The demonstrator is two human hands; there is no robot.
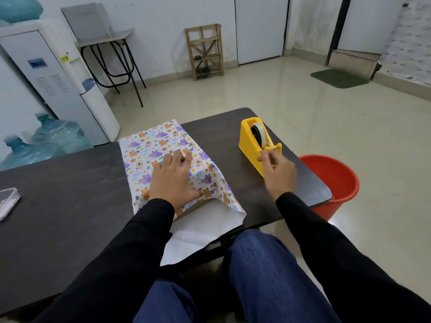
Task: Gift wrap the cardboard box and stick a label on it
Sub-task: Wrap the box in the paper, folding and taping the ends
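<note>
Patterned wrapping paper (149, 148) with purple and orange cartoon animals is folded over the box on the dark table (70, 183); the box itself is hidden under it. The paper's white underside (198, 231) hangs over the near table edge. My left hand (172, 178) lies flat on the top of the wrapped shape, fingers spread, pressing the paper down. My right hand (277, 169) is at the front of a yellow tape dispenser (251, 141), its fingers pinched on the tape end by the cutter.
A red bucket (335, 183) stands on the floor just past the table's right edge. A grey-white object (8, 201) lies at the table's left edge. A water dispenser (53, 82) and blue bottles (46, 141) stand at the left.
</note>
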